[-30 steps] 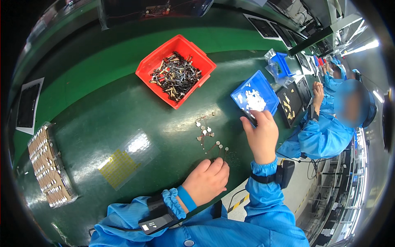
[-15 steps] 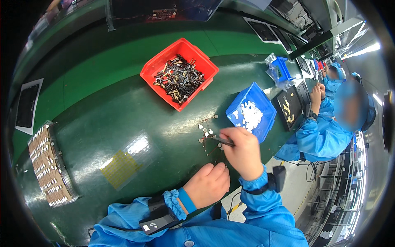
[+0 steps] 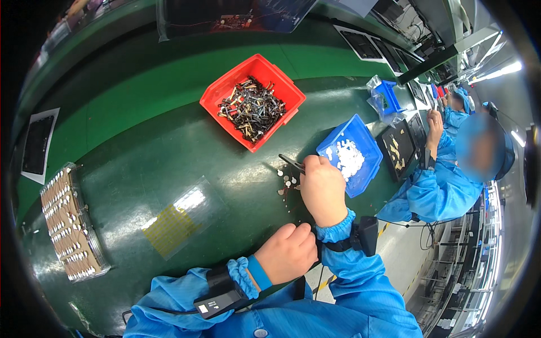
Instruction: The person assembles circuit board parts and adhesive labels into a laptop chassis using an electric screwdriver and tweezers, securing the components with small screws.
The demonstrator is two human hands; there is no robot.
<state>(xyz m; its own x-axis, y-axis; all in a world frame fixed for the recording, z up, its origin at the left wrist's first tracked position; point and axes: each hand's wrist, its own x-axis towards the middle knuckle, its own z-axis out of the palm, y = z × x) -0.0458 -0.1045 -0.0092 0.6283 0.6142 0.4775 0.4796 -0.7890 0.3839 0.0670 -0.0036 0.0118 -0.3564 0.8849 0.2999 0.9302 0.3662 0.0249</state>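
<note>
My right hand (image 3: 323, 190) grips dark tweezers (image 3: 292, 163) whose tips point left over several small white parts (image 3: 285, 179) scattered on the green table (image 3: 141, 152). Just right of that hand stands a blue bin (image 3: 354, 155) holding white parts. My left hand (image 3: 287, 253) rests as a closed fist on the table near its front edge, below the right hand; whether it holds anything is hidden. A red bin (image 3: 253, 101) full of dark metal pieces sits farther back.
A tray of small tan parts (image 3: 70, 222) lies at the far left, a clear sheet with a yellow grid (image 3: 169, 225) in the middle. A co-worker in blue (image 3: 445, 180) sits on the right beside a black tray (image 3: 399, 150) and a small blue bin (image 3: 387, 96).
My right hand has come back from the blue bin to the left, down over the loose white parts, with the tweezers. The left hand has stayed in place.
</note>
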